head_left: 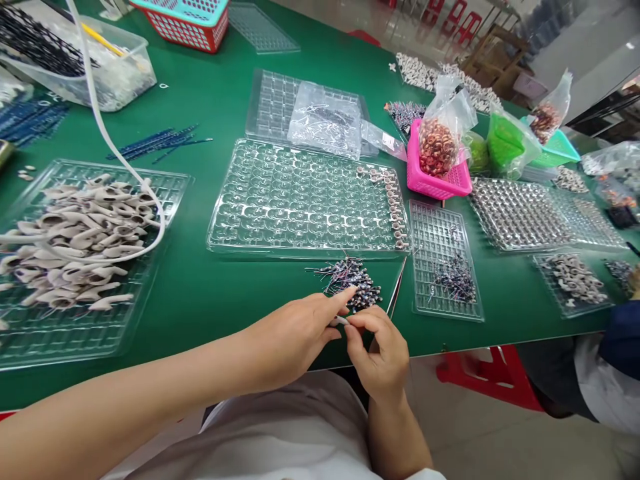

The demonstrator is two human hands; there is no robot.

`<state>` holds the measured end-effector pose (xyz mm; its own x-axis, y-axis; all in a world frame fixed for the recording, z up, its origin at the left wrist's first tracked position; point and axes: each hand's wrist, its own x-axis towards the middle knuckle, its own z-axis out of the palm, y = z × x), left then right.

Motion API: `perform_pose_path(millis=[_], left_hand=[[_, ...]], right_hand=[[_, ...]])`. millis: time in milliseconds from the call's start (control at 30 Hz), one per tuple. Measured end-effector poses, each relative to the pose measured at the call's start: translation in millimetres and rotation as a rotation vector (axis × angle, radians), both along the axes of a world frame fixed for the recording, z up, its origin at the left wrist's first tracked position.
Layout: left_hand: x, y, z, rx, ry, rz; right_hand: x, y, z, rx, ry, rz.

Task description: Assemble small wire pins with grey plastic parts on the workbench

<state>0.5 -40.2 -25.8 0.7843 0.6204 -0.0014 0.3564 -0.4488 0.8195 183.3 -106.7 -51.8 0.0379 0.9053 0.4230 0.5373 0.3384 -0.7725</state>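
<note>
My left hand (303, 337) is closed in a pinch on a small beige plastic shell (340, 321), close to the table's front edge. At the shell's right end, the fingertips of my right hand (380, 353) are pinched together on it. Just beyond both hands lies a pile of small dark wired components (350, 277). Metal tweezers (397, 287) rest to the right, partly behind my right hand. Farther back is a clear blister tray (300, 200) with small beige pieces (393, 200) along its right side. Fingers hide much of the held shell.
A tray at left holds a heap of beige shells (90, 233), with a white tube (107, 143) looping over it. A clear tray (420, 267) with wired components and a pink basket (443, 183) stand at right. A co-worker's sleeve (620, 340) shows at the right edge.
</note>
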Motion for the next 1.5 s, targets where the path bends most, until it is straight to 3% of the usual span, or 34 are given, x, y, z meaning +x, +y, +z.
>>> perform_pose_path(millis=[133,400,1033,1233,1500], left_hand=[[2.6,7.2,13.3,-0.161,-0.067,0.159],[4.6,11.2,18.3,-0.23,-0.13,0.204],[2.7,9.0,5.9,-0.124,-0.177,0.157],[4.7,7.5,10.1,-0.178,-0.125,0.188],[4.1,4.8,11.5,0.033,-0.068,0.208]], right_hand=[[0.0,-2.7,-0.6,0.037,0.04,-0.07],[3.8,-3.7,-2.4,0.017,0.074,-0.087],[3.8,-2.9,-4.4,0.09,0.076,-0.036],[1.1,-4.3,-4.4,0.045,0.112,-0.112],[-0.3,-5.2,-5.6,-0.034,0.122,-0.207]])
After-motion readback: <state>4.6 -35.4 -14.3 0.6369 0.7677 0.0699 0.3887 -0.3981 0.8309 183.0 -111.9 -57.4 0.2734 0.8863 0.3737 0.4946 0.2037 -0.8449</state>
